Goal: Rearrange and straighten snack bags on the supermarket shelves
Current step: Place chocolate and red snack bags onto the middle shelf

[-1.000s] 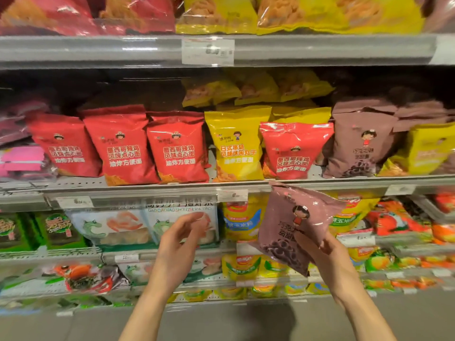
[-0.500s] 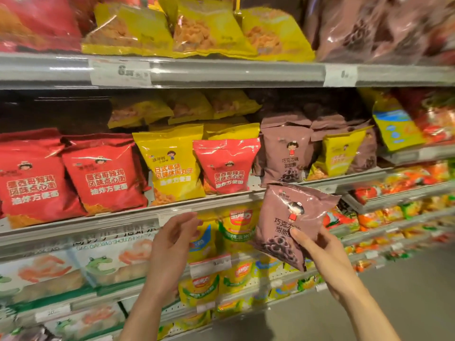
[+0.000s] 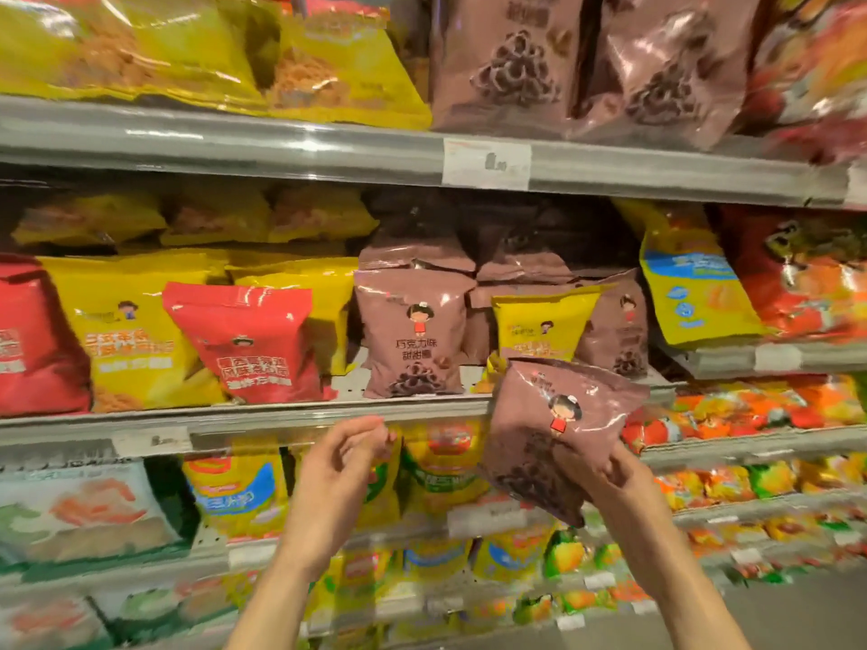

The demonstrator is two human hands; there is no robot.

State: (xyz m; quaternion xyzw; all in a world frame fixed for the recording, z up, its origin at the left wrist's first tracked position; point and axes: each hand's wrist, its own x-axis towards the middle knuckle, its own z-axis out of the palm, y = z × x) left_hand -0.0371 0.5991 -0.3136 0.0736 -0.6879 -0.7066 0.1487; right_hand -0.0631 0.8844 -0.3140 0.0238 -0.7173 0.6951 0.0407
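Your right hand (image 3: 605,480) grips a brown bag (image 3: 558,429) by its lower edge, fingers curled under it and thumb on its face; the bag is tilted, its top leaning right, and it hangs in front of the middle shelf (image 3: 291,417) edge, off the shelf itself. Your left hand (image 3: 342,466) is raised beside it, holding nothing, fingers loosely curled with the tips close to the thumb. On the middle shelf behind, a matching brown bag (image 3: 413,335) stands upright, with more brown bags stacked behind it. Just right of it a small yellow bag (image 3: 544,328) sits among the brown ones, directly above the bag you hold. Further left, a red bag (image 3: 253,340) leans in front of a row of yellow bags (image 3: 126,330).
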